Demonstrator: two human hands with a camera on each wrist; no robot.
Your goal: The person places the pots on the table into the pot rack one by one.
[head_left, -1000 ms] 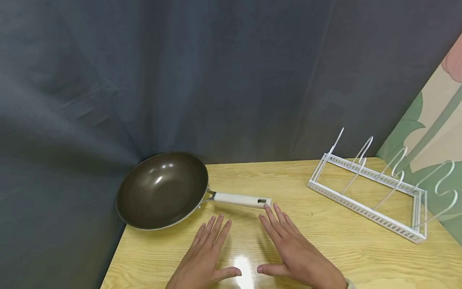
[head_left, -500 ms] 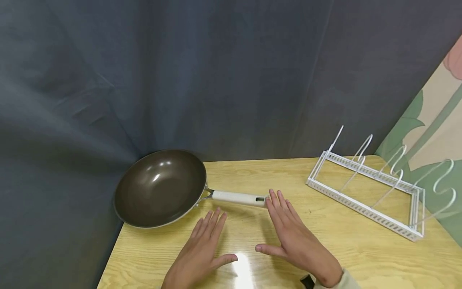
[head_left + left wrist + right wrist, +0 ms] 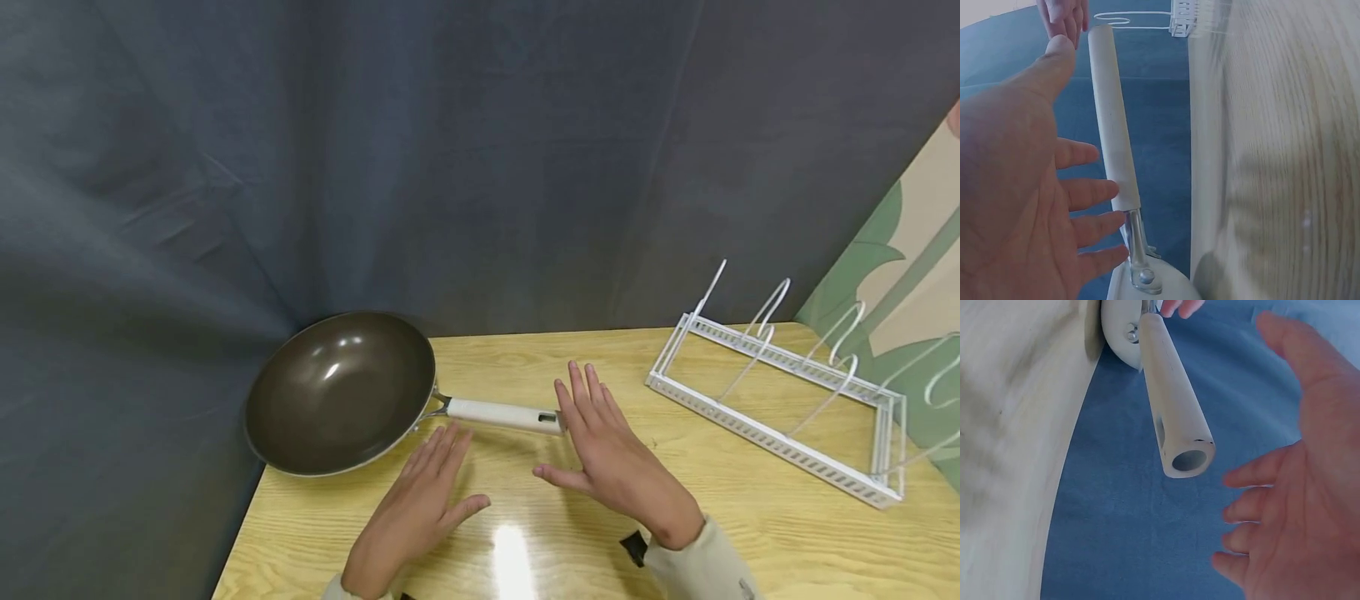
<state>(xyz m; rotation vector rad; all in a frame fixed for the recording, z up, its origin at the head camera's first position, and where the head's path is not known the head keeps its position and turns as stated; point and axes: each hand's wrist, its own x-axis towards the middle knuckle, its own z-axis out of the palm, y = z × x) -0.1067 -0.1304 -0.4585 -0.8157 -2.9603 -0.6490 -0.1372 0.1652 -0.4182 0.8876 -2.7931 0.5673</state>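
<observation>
A dark brown wok-shaped frying pan sits at the left of the table, its white handle pointing right. My left hand is spread with straight fingers near the base of that handle. In the left wrist view the left fingertips overlap the handle's lower part by the metal bracket. My right hand has its fingers straight beside the handle's far end. The right wrist view shows a gap between the right hand and the hollow handle end. Neither hand holds anything.
A white metal rack with several upright wire loops stands at the right of the wooden table. Dark curtain hangs behind, and a floral-patterned panel rises at the right edge.
Both hands have moved slightly forward, the right one further, past the handle's end. The fingers stay straight. The pan and rack keep their places on the table; the head view has shifted a little.
</observation>
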